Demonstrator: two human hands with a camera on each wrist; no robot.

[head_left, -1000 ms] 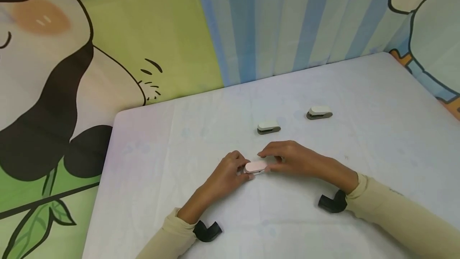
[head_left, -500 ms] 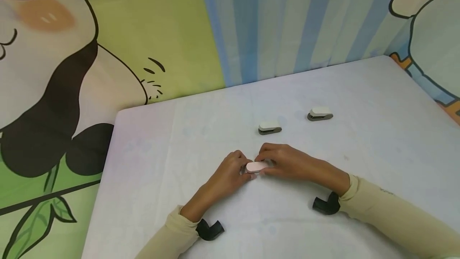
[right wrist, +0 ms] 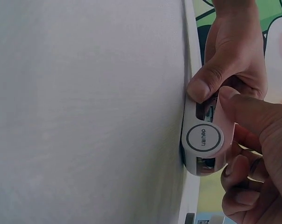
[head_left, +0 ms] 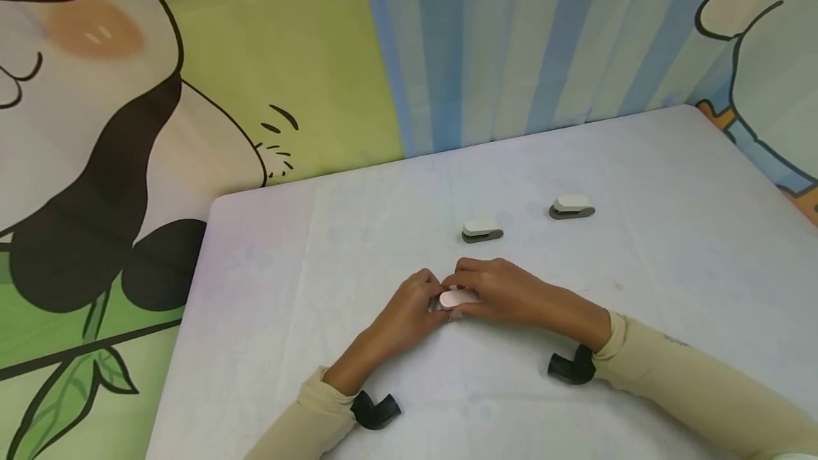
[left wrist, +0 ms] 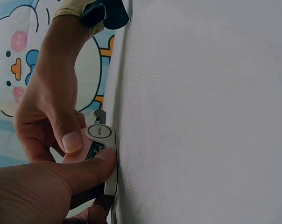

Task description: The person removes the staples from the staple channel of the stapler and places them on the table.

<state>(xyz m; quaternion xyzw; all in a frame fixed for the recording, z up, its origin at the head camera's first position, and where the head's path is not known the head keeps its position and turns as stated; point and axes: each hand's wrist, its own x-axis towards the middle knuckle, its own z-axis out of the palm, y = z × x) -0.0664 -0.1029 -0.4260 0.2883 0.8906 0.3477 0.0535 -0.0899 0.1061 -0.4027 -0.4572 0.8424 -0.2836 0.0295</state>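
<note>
A small pink-and-white stapler (head_left: 457,298) sits on the white-covered table between the two hands, low at the cloth. My left hand (head_left: 402,314) grips its left end, with the thumb on the white base (right wrist: 192,161) in both wrist views. From the right, my right hand (head_left: 508,289) pinches the pink top arm, thumb on the near side and fingers on the far side. A round pivot disc (left wrist: 99,131) shows on the stapler's side. Metal parts are visible in the gap between top arm and base. The fingers hide much of the stapler's ends.
Beyond the hands stand two white-and-grey staplers, a nearer one (head_left: 482,229) and a farther one (head_left: 571,206) to its right. A black wrist mount (head_left: 375,410) hangs under the left sleeve, another (head_left: 571,366) under the right. A printed cartoon curtain (head_left: 307,55) borders the table's back.
My right hand has moved left over the pink-and-white stapler and its fingers have come in around the pink top. The left hand keeps its grip. The whole view has shifted slightly.
</note>
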